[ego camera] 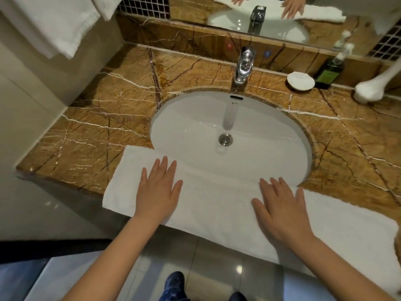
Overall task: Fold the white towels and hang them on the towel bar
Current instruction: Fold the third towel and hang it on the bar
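Two hands, one towel (pixel 217 205). We note that the towel lies folded into a long white band along the near edge of the surface (pixel 97 131), running from lower left to lower right. Its middle covers the near rim of the sink (pixel 184 127), and its near edge overhangs the floor (pixel 208 263).

Left hand (pixel 158 192): palm down on the left part of the towel, fingers straight and slightly spread, pointing toward the sink. Grip apart, clamped on nothing; it lies flat on the cloth.

Right hand (pixel 280 209): palm down on the towel right of the middle, fingers straight and spread, tips at the towel's far edge beside the sink rim. Grip likewise apart. The two hands are well apart, with bare towel between them.

We record more white towels (pixel 54 25) hanging at upper left, above the left end of the surface; we cannot tell what carries them.

A chrome tap (pixel 244 64) stands upright behind the sink, and a metal plug (pixel 225 139) sits at the basin's bottom. Right of the tap is a white dish (pixel 300 81), and just beside it a dark green pump bottle (pixel 329 72) stands against the back ledge. Further right lies a white object (pixel 368 90) whose kind we cannot tell.

The mirror (pixel 321 33) on the back wall reflects both hands and the towel. A dark blue shoe (pixel 174 283) rests on the grey floor tiles.
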`<state>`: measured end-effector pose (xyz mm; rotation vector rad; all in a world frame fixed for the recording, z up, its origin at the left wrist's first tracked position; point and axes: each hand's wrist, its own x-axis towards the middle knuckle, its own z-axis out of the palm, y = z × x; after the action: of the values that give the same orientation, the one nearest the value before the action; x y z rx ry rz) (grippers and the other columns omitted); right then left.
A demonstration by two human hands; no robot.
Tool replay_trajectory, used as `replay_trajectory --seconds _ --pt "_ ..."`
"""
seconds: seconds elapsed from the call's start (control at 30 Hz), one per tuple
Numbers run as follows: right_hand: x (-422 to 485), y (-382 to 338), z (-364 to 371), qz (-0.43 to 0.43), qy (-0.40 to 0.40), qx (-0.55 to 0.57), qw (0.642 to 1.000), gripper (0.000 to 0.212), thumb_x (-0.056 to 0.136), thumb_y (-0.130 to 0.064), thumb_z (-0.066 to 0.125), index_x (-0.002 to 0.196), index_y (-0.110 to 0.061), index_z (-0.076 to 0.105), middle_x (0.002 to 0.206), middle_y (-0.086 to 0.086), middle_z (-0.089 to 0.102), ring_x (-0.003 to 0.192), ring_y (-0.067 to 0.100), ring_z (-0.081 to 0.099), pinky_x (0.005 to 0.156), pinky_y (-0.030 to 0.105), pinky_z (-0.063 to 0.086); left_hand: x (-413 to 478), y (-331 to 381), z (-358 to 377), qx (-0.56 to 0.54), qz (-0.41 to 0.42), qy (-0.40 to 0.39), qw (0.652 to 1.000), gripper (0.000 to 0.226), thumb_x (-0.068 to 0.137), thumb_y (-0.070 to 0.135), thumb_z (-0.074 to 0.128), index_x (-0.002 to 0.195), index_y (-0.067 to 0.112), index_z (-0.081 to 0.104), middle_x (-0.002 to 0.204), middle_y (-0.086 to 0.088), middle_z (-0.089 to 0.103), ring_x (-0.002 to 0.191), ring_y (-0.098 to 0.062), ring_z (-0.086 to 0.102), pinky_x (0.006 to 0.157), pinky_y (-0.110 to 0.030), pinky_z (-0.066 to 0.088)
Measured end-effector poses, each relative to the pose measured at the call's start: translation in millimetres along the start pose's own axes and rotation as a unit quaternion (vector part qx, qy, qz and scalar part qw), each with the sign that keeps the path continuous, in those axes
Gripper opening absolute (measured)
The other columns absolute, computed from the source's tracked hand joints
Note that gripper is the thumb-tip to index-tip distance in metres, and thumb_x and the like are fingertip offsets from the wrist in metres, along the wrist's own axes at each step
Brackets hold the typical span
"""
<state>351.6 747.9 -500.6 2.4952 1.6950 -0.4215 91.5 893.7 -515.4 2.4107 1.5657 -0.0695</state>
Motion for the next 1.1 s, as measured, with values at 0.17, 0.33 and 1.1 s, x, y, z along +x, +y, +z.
replay_trajectory --seconds 0.17,0.33,1.1 --pt "62 -22 -54 -0.153 -0.095 0.043 0.983 0.047 0.099 -0.047 0.035 0.141 -0.027 0.042 0.138 -0.001 0.049 0.127 0.019 0.044 0.099 0.035 0.038 -30 49 -10 -0.136 -0.116 0.019 0.984 0.056 0.099 0.040 0.036 0.150 0.025 0.021 0.161 -0.003 0.003 0.148 -0.019 -0.002 0.120 -0.040 -0.001" --pt "113 -47 -76 -0.219 -0.189 0.041 0.956 0.038 0.099 -0.042 0.040 0.128 -0.024 0.056 0.134 -0.002 0.054 0.121 0.018 0.050 0.098 0.032 0.039 -59 98 -5 -0.280 -0.292 0.103 0.909 0.059 0.094 0.036 0.051 0.147 0.022 0.029 0.160 -0.006 0.010 0.147 -0.020 0.002 0.119 -0.042 0.013" --pt "171 -51 -51 -0.295 -0.403 0.088 0.862 0.028 0.090 -0.017 0.063 0.066 -0.012 0.049 0.062 0.001 0.054 0.059 0.018 0.053 0.058 0.025 0.050 -82 160 41 -0.503 -0.470 0.343 0.639 0.045 0.081 0.008 0.070 0.110 0.027 0.042 0.091 0.000 0.061 0.078 -0.013 0.062 0.062 -0.025 0.049"
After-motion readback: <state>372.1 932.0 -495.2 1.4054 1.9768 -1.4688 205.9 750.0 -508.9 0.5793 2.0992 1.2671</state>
